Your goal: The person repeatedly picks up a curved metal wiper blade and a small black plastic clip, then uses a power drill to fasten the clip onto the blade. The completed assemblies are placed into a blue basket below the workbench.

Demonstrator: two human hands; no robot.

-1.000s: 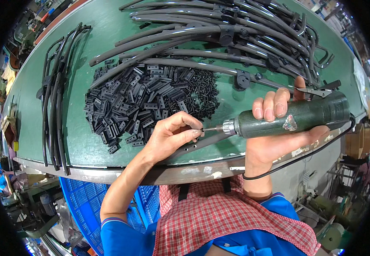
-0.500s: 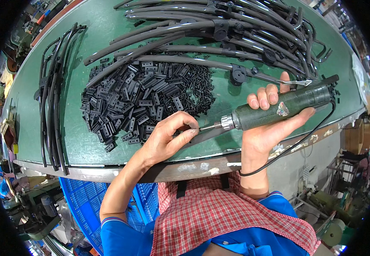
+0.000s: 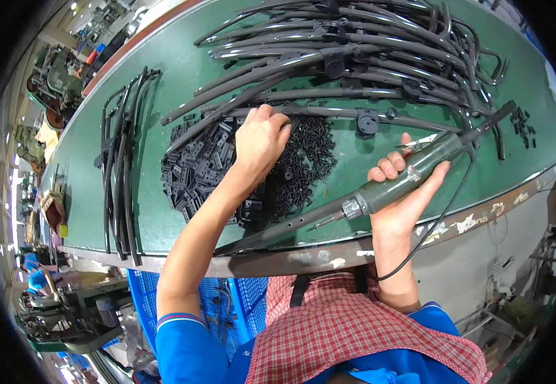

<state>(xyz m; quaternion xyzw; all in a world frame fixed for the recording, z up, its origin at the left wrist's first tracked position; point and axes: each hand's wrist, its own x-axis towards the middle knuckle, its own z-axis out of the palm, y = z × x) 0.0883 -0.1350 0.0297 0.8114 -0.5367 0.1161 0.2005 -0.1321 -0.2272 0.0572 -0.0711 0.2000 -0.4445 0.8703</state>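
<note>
- The left hand point(image 3: 264, 142) hangs over the left edge of the black screw pile point(image 3: 309, 153), back upward, wrist raised, fingers curled down; whether they pinch anything cannot be told.
- The right hand point(image 3: 401, 187) sits to the screw pile's right and nearer the person, palm turned up, fingers wrapped around a green electric screwdriver point(image 3: 412, 176).
- Compared with half a second ago, the left hand is away from the driver bit point(image 3: 324, 222) and over the pile; the screwdriver slants more steeply, its bit bare.
- The screwdriver has a dark green barrel, a metallic collar and a trailing black cord.
- Below the screw pile, a dark drilled tube point(image 3: 278, 228) lies slantwise.
</note>
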